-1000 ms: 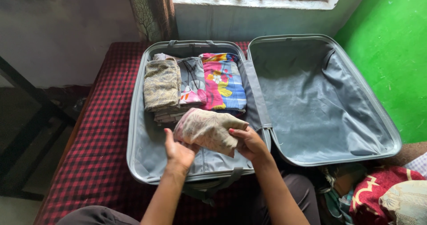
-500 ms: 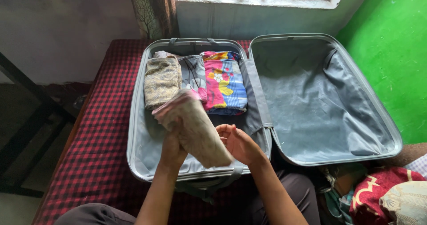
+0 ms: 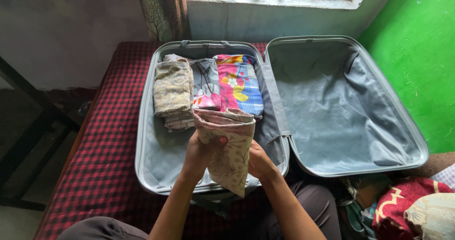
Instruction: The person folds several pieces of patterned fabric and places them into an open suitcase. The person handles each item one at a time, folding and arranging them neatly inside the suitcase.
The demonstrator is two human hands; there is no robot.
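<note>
We find both hands closed on one folded cloth point(image 3: 226, 147), a pale beige piece with a faint floral print, held upright over the near edge of the suitcase's left half point(image 3: 156, 150). The left hand point(image 3: 199, 152) grips the cloth's left side, fingers curled together around the fabric, the thumb lying across its front. The right hand point(image 3: 258, 159) holds the right side from behind; most of its fingers are hidden by the cloth, so we cannot tell how far they spread, though the palm is pressed against the fabric. The cloth's upper fold points toward the packed clothes, its lower corner hanging down past the suitcase's near rim.

In the left half, along the far edge, we note three folded items side by side: an olive patterned cloth point(image 3: 173, 88) at the left, a grey printed cloth point(image 3: 205, 86) in the middle, and a bright pink, blue and yellow floral cloth point(image 3: 239, 86) next to the hinge. The held cloth's top edge stands just beside the near ends of the grey and bright pieces.

The right half point(image 3: 341, 112) shows only its grey lining. The suitcase lies on a red-and-black checked cover point(image 3: 104, 140). More fabric point(image 3: 407, 207) sits off the right half's near right corner.
</note>
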